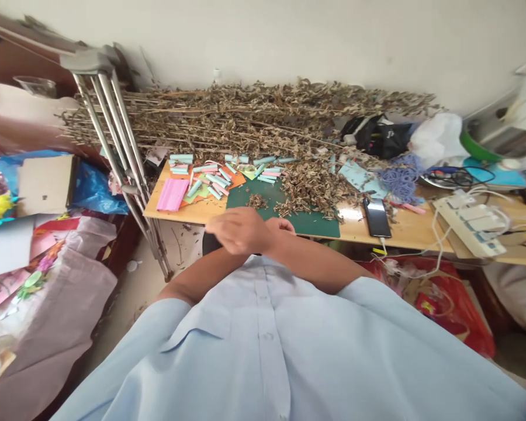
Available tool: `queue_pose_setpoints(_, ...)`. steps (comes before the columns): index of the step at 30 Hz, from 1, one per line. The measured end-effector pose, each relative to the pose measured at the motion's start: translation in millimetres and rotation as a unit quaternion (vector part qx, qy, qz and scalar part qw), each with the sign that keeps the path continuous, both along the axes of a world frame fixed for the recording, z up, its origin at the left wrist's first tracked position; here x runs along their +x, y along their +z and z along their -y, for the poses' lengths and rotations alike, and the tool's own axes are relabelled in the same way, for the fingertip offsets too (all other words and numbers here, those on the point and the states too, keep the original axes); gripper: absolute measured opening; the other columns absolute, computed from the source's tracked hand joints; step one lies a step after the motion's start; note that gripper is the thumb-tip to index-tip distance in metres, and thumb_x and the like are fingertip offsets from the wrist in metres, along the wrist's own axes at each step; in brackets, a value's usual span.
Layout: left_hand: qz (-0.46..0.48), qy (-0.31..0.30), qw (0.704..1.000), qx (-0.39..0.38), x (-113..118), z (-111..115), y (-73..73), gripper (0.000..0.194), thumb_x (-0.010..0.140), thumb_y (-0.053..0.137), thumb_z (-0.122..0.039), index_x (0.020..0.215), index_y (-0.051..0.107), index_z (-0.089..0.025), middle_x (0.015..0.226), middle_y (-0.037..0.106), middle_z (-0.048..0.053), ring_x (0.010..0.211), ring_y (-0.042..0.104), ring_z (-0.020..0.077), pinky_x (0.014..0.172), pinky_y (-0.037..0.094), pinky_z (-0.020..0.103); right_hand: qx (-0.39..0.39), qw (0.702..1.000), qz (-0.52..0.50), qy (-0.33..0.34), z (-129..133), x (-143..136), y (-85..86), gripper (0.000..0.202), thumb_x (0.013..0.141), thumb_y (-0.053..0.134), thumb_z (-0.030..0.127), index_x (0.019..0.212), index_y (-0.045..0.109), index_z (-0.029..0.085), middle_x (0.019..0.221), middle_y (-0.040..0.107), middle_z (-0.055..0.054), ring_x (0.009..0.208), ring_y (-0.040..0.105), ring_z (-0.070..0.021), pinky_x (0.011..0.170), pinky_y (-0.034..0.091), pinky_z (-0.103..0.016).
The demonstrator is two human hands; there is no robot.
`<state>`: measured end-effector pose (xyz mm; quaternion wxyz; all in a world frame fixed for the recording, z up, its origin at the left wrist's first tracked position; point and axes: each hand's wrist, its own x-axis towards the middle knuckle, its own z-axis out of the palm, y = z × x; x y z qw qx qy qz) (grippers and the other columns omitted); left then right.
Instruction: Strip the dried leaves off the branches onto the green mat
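Note:
My forearms cross at the table's front edge. My right hand (239,229) is on the left side, blurred, with its fingers bent together; whatever it may hold is hidden. Beyond it, my left hand (282,224) shows only in part behind my right wrist, its fingers mostly covered. Just past the hands, a green mat (328,227) bears a small heap of crumbled leaves (257,202) and a larger pile of dried leaves (309,188). Several blue and pink paper rolls (219,180) lie at the left, near a pink paper stack (172,194).
Dried stalks (228,114) line the wall. Metal crutches (114,126) lean at the left. To the right are a phone (377,218) with a cable, purple cord (401,178) and a power strip (471,225). A red bag (460,310) sits below the table.

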<state>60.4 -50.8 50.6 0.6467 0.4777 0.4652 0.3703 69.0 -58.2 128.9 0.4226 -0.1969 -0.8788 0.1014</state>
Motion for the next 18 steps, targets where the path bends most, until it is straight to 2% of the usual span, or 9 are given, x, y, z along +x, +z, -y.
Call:
queue_pose_setpoints(1,0.004,-0.193,0.979,-0.062,9,1,6.1,0.018,0.064,0.085,-0.024,0.071,0.07,-0.016,0.062,0.066,0.005,0.059,0.06,0.0181,0.051,0.045,0.026,0.031,0.999,0.022,0.026,2,-13,11.5,0.027,0.096,0.052,0.021,0.115,0.069,0.028,0.113,0.074,-0.001,0.105,0.068,-0.016,0.093,0.054,-0.031)
queue_pose_setpoints(2,0.015,-0.302,0.948,-0.094,17,1,12.4,0.019,0.067,0.083,-0.028,0.075,0.072,-0.015,0.066,0.067,0.005,0.059,0.059,0.0161,0.052,0.045,0.025,0.061,0.996,0.041,0.046,5,-24,23.4,0.027,0.095,0.052,0.02,0.115,0.07,0.028,0.116,0.073,0.0,0.106,0.067,-0.0149,0.093,0.053,-0.028)
queue_pose_setpoints(4,0.051,-0.38,0.917,-0.111,30,0,25.0,0.025,0.069,0.082,-0.034,0.08,0.071,-0.015,0.072,0.068,0.004,0.059,0.059,0.0133,0.054,0.043,0.023,0.111,0.989,0.062,0.074,13,-41,46.4,0.027,0.095,0.056,0.022,0.118,0.07,0.028,0.123,0.07,-0.001,0.111,0.065,-0.0141,0.094,0.05,-0.025)
queue_pose_setpoints(7,0.107,-0.427,0.89,-0.124,42,3,41.2,0.032,0.07,0.082,-0.039,0.085,0.069,-0.014,0.076,0.068,0.005,0.06,0.059,0.0118,0.056,0.042,0.023,0.164,0.977,0.09,0.099,27,-52,72.6,0.029,0.099,0.054,0.025,0.123,0.069,0.027,0.131,0.067,-0.001,0.115,0.062,-0.0134,0.099,0.047,-0.023)
queue_pose_setpoints(9,0.122,-0.44,0.88,-0.128,46,8,48.4,0.035,0.068,0.083,-0.039,0.086,0.068,-0.013,0.074,0.067,0.004,0.061,0.058,0.0111,0.058,0.041,0.022,0.183,0.97,0.119,0.108,32,-52,81.0,0.032,0.103,0.047,0.024,0.128,0.067,0.024,0.134,0.066,-0.003,0.116,0.061,-0.0126,0.1,0.046,-0.023)
queue_pose_setpoints(14,0.112,-0.455,0.875,-0.123,52,20,56.2,0.036,0.064,0.086,-0.037,0.082,0.067,-0.012,0.07,0.061,0.0,0.061,0.053,0.0093,0.059,0.037,0.022,0.19,0.96,0.166,0.119,33,-54,80.8,0.033,0.103,0.048,0.021,0.133,0.063,0.024,0.136,0.064,-0.006,0.114,0.061,-0.0132,0.096,0.048,-0.023)
queue_pose_setpoints(18,0.123,-0.463,0.865,-0.147,64,27,53.5,0.039,0.064,0.087,-0.042,0.08,0.067,-0.012,0.072,0.062,0.002,0.062,0.054,0.01,0.061,0.038,0.023,0.201,0.958,0.163,0.122,35,-60,83.8,0.035,0.101,0.051,0.018,0.133,0.062,0.027,0.135,0.064,-0.005,0.111,0.062,-0.0131,0.094,0.049,-0.023)
